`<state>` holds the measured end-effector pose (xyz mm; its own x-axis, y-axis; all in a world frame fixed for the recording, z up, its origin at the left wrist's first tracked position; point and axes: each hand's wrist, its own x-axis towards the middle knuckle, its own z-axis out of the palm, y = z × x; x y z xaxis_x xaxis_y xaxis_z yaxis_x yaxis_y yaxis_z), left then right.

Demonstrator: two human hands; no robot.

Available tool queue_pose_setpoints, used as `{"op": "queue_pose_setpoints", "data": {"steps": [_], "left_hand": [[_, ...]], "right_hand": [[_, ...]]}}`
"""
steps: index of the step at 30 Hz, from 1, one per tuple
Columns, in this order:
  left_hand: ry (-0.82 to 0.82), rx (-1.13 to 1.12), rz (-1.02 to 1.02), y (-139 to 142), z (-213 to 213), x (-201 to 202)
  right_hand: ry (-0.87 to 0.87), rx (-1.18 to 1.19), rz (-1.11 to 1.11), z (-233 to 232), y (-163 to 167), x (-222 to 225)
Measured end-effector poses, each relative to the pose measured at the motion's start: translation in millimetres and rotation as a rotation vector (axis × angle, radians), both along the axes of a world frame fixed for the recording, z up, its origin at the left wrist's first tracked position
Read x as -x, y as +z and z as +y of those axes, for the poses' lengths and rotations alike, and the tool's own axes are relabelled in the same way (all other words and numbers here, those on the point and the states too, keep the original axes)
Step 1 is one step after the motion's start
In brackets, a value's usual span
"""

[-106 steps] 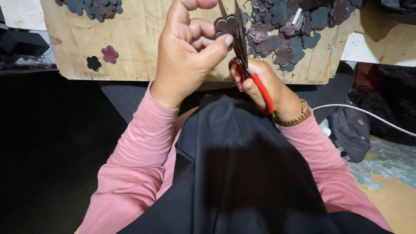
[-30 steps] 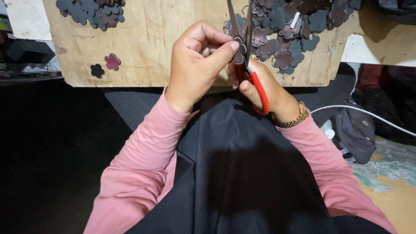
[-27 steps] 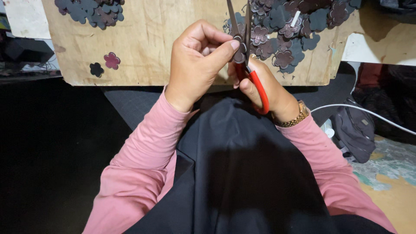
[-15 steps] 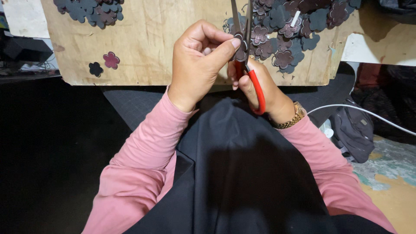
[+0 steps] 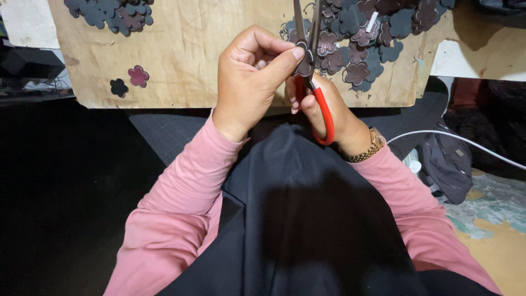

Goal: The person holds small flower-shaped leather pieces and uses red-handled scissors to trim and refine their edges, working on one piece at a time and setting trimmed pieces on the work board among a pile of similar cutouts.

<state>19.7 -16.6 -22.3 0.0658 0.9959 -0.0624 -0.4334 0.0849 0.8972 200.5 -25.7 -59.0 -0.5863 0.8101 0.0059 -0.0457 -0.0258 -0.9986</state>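
Red-handled scissors [image 5: 318, 93]: 1, right hand [image 5: 329, 112] | flower cutout [image 5: 303, 67]: 1, left hand [image 5: 249, 82]

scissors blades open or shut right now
Open a little: the two blades of the scissors point up with a narrow gap, around the small dark piece pinched by the left hand.

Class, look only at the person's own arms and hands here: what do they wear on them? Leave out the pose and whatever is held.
Both arms are covered by long pink sleeves with soft folds, reaching to the wrists. The left hand is bare, with no glove or ring visible. The right hand is also bare, and its wrist carries a gold-coloured metal link watch band. No cables or markings show on either arm.
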Motion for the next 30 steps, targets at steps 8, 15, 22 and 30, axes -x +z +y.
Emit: {"op": "queue_pose_setpoints", "data": {"steps": [8,15,22,30], "left_hand": [[-0.021,0.03,-0.069,5,0,0],[0.004,-0.005,-0.003,-3,2,3],[0.019,-0.034,0.094,-3,2,7],[0.003,-0.01,0.111,4,-2,8]], "right_hand": [[-0.03,0.004,-0.008,-2,-3,-1],[-0.02,0.028,-0.016,-1,-3,-5],[-0.008,0.081,-0.043,-2,-10,-10],[-0.134,0.144,0.074,0,-21,-10]]}}
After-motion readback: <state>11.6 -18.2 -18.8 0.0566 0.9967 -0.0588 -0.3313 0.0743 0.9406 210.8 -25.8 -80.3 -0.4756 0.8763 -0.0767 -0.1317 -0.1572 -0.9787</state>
